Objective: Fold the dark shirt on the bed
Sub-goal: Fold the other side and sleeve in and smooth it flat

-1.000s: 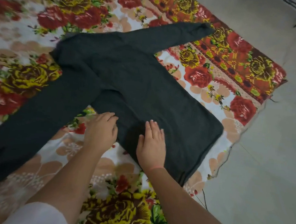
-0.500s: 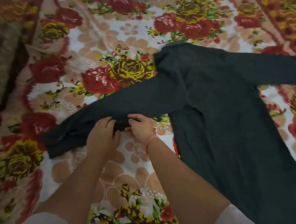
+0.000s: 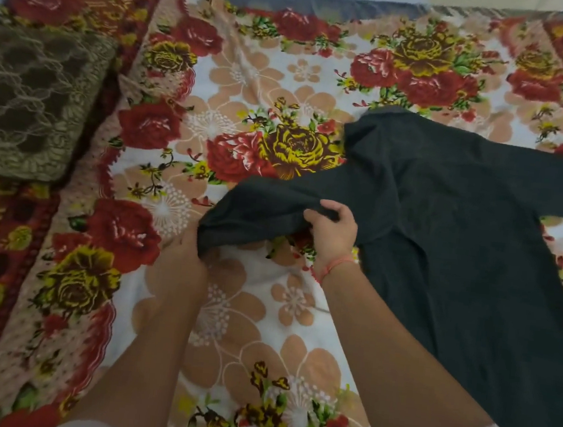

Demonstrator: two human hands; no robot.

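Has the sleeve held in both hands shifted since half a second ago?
Yes. Judged against the blanket's red rose, the sleeve has been gathered rightward toward the rest of the dark shirt, gripped by the left hand and right hand.

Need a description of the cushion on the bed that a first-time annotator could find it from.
Start from the floral blanket that fills the view and follow it to its left red border. There sits the cushion, olive-brown with a pale lace-like honeycomb pattern. It has no roses like the blanket and is not plain like the dark shirt to the right.
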